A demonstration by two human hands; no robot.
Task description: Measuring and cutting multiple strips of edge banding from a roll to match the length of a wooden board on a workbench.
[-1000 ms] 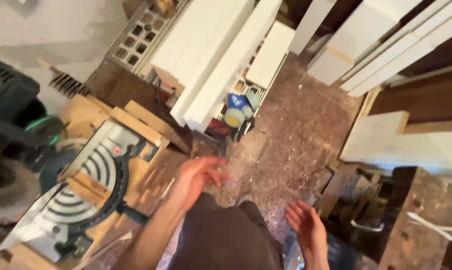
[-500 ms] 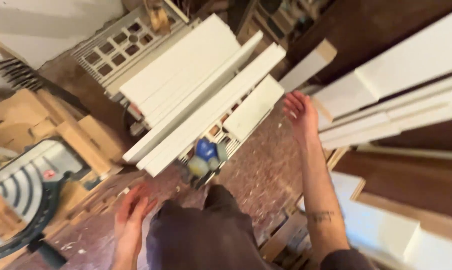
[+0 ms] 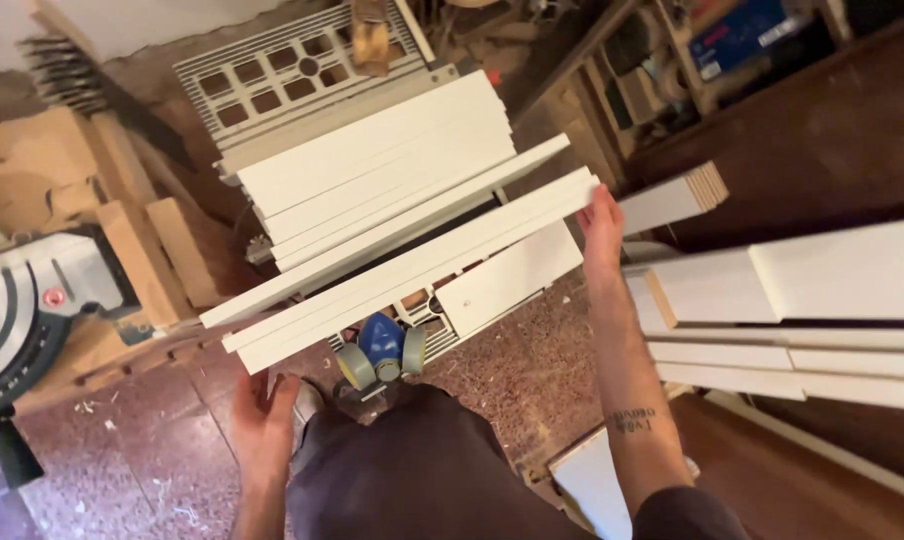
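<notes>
Right hand [image 3: 602, 225] grips the far end of the front white board [image 3: 412, 270] lying across the stack on the table saw [image 3: 272, 75], while the left hand [image 3: 262, 420], open, nears its low end; best lifted level, both ends together.

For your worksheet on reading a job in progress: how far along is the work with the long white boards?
Done: several white boards already lie stacked on the saw table. In hand: the right hand touches the far end of the front long white board, while the left hand is just under its near end, not clearly gripping. Left: the board hasn't been lifted, and more boards wait on the right.
</notes>
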